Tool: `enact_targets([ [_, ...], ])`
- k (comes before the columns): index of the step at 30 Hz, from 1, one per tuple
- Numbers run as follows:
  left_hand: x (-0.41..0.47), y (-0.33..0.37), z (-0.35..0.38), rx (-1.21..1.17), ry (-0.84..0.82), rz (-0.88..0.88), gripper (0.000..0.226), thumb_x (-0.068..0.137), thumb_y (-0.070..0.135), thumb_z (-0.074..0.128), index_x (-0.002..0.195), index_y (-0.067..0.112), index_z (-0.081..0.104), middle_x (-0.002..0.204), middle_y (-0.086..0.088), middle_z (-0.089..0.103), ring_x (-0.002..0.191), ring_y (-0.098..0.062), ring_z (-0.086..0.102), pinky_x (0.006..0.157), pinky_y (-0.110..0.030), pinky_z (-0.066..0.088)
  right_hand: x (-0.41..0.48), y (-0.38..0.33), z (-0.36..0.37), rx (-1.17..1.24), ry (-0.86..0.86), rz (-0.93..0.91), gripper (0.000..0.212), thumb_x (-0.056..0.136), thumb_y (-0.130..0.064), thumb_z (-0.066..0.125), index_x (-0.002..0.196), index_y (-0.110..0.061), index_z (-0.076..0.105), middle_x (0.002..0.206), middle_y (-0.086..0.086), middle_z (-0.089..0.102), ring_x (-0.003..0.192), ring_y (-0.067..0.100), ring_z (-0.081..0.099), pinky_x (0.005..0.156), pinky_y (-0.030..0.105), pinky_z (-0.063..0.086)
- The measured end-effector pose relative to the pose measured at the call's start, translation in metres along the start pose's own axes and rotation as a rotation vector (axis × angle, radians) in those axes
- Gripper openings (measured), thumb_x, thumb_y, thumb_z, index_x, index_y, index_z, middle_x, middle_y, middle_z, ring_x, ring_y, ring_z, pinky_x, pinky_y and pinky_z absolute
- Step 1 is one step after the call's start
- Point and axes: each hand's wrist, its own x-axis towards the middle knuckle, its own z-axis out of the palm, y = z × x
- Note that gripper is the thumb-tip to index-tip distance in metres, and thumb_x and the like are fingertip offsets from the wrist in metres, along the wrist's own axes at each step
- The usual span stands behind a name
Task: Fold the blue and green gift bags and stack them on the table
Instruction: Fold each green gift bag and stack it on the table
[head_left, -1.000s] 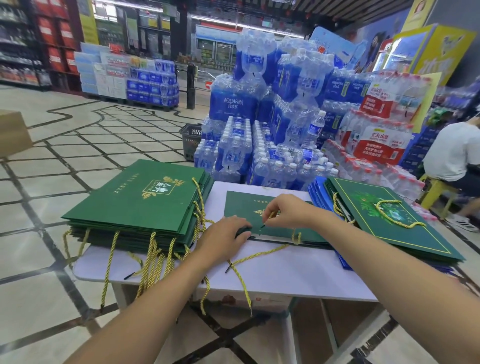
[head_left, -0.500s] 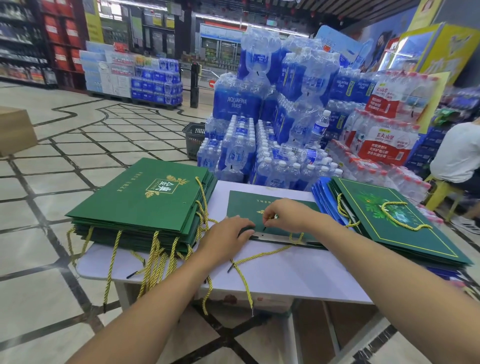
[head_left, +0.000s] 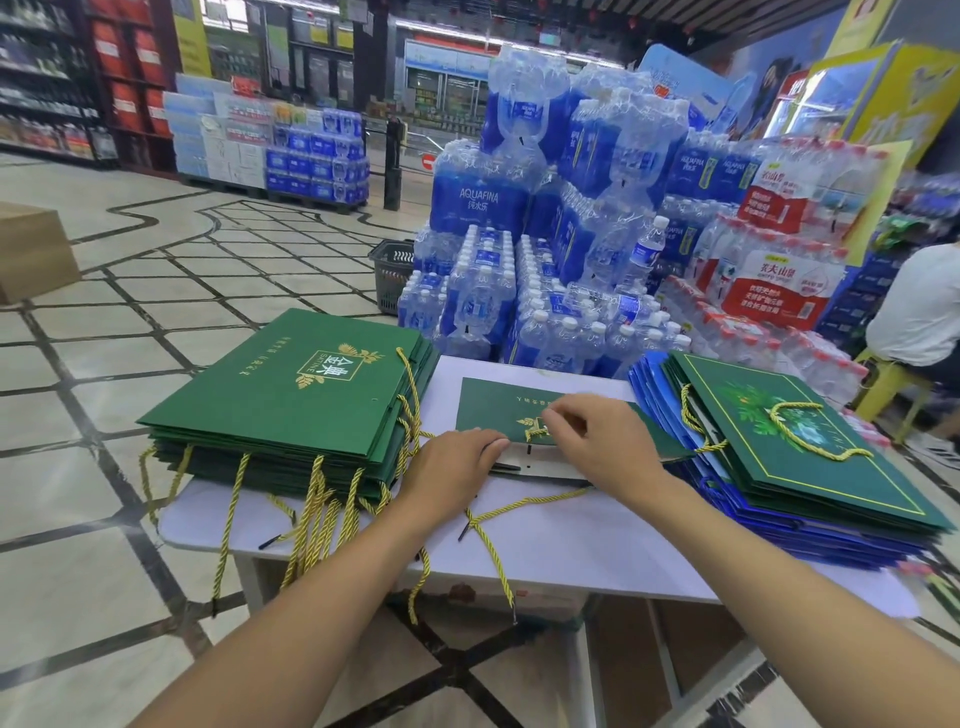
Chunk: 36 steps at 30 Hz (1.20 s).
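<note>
A flat green gift bag (head_left: 493, 405) lies in the middle of the white table (head_left: 571, 540), its mouth toward me and showing a white inner strip. My left hand (head_left: 452, 467) presses its near left edge with fingers stretched out. My right hand (head_left: 602, 441) pinches the bag's upper lip near the gold logo. A gold cord handle (head_left: 498, 519) trails toward the table's front edge. A stack of folded green bags (head_left: 291, 395) sits to the left. On the right a green bag (head_left: 795, 441) tops a pile of blue bags (head_left: 810, 535).
Shrink-wrapped packs of water bottles (head_left: 561, 234) are piled right behind the table. A person in white (head_left: 919, 312) sits on a yellow stool at the far right. A dark shopping basket (head_left: 392, 275) stands on the tiled floor, and a cardboard box (head_left: 31, 249) is at far left.
My right hand has lifted the bag's top lip a little, so more of the white inside shows. My left hand stays on the bag's near left edge.
</note>
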Motion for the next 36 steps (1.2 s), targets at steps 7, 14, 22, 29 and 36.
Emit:
enact_targets([
  [7, 0.000, -0.002, 0.002, 0.022, 0.012, -0.023, 0.039, 0.109, 0.050, 0.036, 0.120, 0.033, 0.069, 0.110, 0.006, 0.075, 0.099, -0.025, 0.068, 0.079, -0.042, 0.053, -0.028, -0.016, 0.030, 0.441, -0.313, 0.622, 0.023, 0.100, -0.028, 0.063, 0.091, -0.010, 0.073, 0.059, -0.001, 0.068, 0.040, 0.009, 0.052, 0.042, 0.017, 0.037],
  [14, -0.001, 0.000, 0.001, 0.029, 0.014, -0.032, 0.038, 0.109, 0.049, 0.035, 0.119, 0.035, 0.069, 0.106, 0.006, 0.075, 0.095, -0.024, 0.067, 0.076, -0.041, 0.053, -0.021, -0.027, 0.044, 0.763, -0.169, 0.851, 0.020, 0.099, -0.022, 0.065, 0.091, -0.007, 0.075, 0.059, -0.004, 0.064, 0.042, 0.006, 0.048, 0.039, 0.018, 0.031],
  [22, 0.000, 0.000, -0.001, 0.051, 0.001, -0.032, 0.037, 0.109, 0.047, 0.036, 0.118, 0.034, 0.070, 0.108, 0.005, 0.075, 0.097, -0.025, 0.066, 0.073, -0.038, 0.050, -0.018, -0.034, 0.028, 0.831, -0.398, 0.918, 0.018, 0.090, -0.019, 0.061, 0.086, -0.007, 0.074, 0.057, -0.002, 0.058, 0.043, 0.008, 0.041, 0.039, 0.016, 0.027],
  [29, -0.004, 0.003, -0.002, 0.011, -0.033, 0.043, 0.032, 0.109, 0.043, 0.038, 0.116, 0.033, 0.067, 0.109, 0.012, 0.070, 0.108, -0.014, 0.062, 0.078, -0.037, 0.052, 0.024, -0.012, 0.004, 0.862, -0.194, 0.801, 0.023, 0.101, -0.021, 0.056, 0.104, -0.008, 0.075, 0.065, -0.001, 0.067, 0.045, 0.007, 0.049, 0.041, 0.015, 0.033],
  [36, -0.005, 0.004, -0.004, 0.057, -0.075, 0.102, 0.033, 0.109, 0.042, 0.038, 0.132, 0.042, 0.061, 0.133, 0.019, 0.060, 0.124, -0.008, 0.051, 0.086, -0.032, 0.048, 0.043, 0.027, 0.023, -0.242, -0.529, 0.002, 0.033, 0.097, -0.026, 0.063, 0.127, -0.036, 0.069, 0.129, 0.001, 0.064, 0.120, 0.021, 0.055, 0.103, 0.042, 0.046],
])
